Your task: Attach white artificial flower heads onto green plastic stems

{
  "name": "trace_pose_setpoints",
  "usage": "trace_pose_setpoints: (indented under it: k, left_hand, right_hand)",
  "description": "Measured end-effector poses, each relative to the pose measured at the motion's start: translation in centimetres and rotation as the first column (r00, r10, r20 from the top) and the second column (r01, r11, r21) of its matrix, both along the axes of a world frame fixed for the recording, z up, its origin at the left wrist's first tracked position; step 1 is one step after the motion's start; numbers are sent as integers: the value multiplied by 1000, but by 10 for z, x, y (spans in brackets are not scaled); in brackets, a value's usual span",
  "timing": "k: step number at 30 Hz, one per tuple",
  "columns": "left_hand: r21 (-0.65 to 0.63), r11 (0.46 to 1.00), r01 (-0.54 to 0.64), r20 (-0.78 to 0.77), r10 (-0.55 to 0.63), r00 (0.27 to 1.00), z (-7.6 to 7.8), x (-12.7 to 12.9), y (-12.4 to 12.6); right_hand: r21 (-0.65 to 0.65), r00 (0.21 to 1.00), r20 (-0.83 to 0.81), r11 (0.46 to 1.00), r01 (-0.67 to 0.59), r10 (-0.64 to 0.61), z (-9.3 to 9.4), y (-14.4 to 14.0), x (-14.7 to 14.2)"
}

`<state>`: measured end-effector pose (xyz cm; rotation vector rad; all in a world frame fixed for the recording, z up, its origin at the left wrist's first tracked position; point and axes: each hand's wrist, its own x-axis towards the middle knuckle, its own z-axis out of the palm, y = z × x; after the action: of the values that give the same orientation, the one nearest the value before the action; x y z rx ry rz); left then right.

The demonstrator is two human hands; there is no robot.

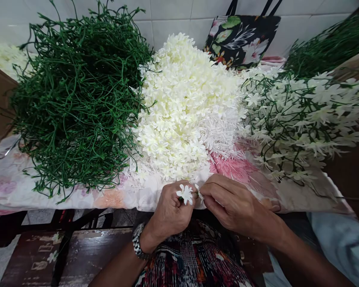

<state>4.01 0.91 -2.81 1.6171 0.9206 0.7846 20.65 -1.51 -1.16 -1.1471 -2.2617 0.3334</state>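
Note:
At the table's front edge, my left hand [174,208] is closed around a green stem that is mostly hidden by the fingers. A white artificial flower [185,194] shows at that hand's thumb side. My right hand [231,201] pinches a second small white flower [199,193] close beside it, the fingertips almost meeting the left hand. Just beyond both hands rises a large heap of loose cream-white artificial blossoms [182,103]. White thread-like stalks [221,129] lie on the heap's right side.
A tall pile of green plastic stems [77,99] stands on the left. Finished-looking white flower sprays [302,127] lie on the right, before more green stems [332,44]. A black floral bag [242,42] leans on the tiled wall. A floral cloth [113,199] covers the table.

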Motion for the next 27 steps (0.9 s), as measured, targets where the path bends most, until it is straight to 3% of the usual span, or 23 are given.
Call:
trace_pose_setpoints:
  k: [7,14,27]
  left_hand:
    - [11,1000,6,-29,-5,1000,-1,0,0]
    - [-221,975,-11,147,45,988,1,-1,-1]
    - [-119,993,-18,139,34,990,4,-2,-2]
  right_hand:
    - [-2,1000,17,1000,-1,1,-2,1,0]
    - [-95,987,-149,995,40,-54,8,-4,6]
    - [-211,934,-335,976,51,-121,-1,-7,-1]
